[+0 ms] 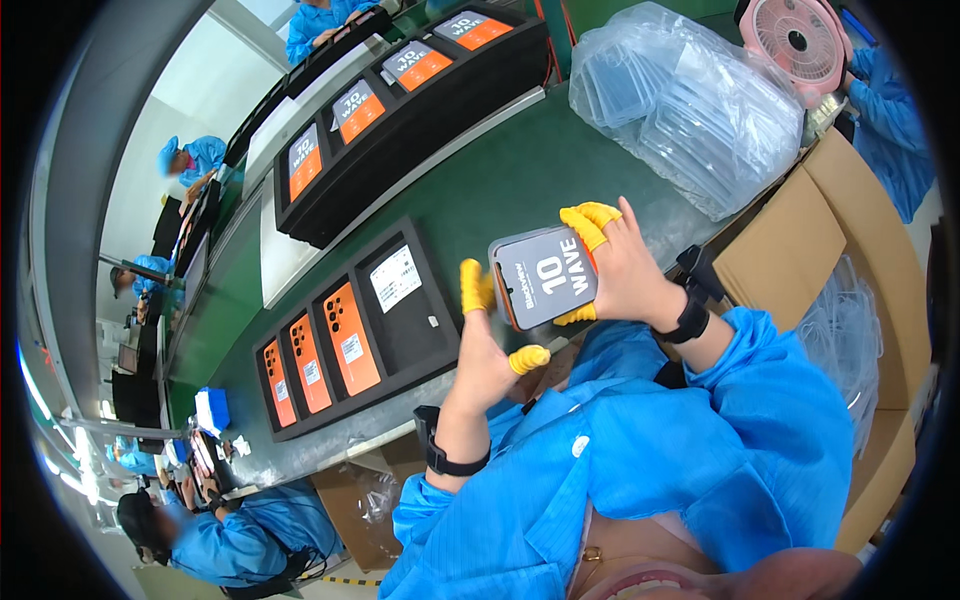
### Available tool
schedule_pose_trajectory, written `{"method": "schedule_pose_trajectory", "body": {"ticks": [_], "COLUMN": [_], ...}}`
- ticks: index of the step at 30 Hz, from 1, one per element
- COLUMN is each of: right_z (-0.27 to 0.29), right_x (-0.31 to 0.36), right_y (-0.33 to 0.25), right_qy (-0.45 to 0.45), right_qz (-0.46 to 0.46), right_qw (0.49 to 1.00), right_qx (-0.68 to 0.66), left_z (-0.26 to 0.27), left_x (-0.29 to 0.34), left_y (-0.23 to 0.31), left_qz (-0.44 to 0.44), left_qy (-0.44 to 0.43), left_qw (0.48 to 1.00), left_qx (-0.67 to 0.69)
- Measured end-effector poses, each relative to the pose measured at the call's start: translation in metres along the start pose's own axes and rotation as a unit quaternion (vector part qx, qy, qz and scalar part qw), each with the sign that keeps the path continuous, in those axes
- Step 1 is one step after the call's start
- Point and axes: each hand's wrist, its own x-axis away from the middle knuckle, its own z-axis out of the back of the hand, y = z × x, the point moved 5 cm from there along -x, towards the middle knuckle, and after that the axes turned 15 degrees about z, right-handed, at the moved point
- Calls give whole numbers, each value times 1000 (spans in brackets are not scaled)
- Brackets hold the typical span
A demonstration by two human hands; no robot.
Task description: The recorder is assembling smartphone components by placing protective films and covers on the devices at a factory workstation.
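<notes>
A smartphone [535, 284] with a grey and orange printed front film is in my right hand [632, 265], gripped by its right end. Yellow finger cots cover several of my fingertips. My left hand [487, 350] is beside the phone's left edge, thumb and finger spread wide; its upper finger is slightly blurred, and I cannot tell if it touches the phone. Left of the hands, a black foam tray [408, 352] lies on the green bench. It holds three orange phones [349, 336], backs up, and a white label sheet [396, 280] lies by its vacant slot.
Stacked black trays [420, 130] of film-covered phones stand at the back. A clear plastic bag [690, 105] of trays sits back right, near a pink fan [798, 40]. An open cardboard box [780, 245] is at my right. Co-workers in blue work along the line at left.
</notes>
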Motion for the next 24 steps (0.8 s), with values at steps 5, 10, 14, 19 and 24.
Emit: {"method": "schedule_pose_trajectory", "body": {"ticks": [5,10,14,19,24], "right_z": [0,-1,6,3,10], "right_x": [2,1,-11,-9,-6], "right_y": [-9,-5,15,18,13], "right_qy": [60,-17,-123,-23,43], "right_qz": [1,9,-80,-35,-42], "right_qw": [998,999,975,972,985], "right_qx": [34,-36,-168,-232,-160], "left_z": [-4,4,7,2,4], "left_x": [6,9,13,13,10], "left_y": [4,11,14,20,19], "left_qz": [0,-3,10,-1,-28], "left_qy": [136,180,192,214,224], "left_qw": [988,965,963,953,951], "left_qx": [-71,-192,-188,-214,-209]}}
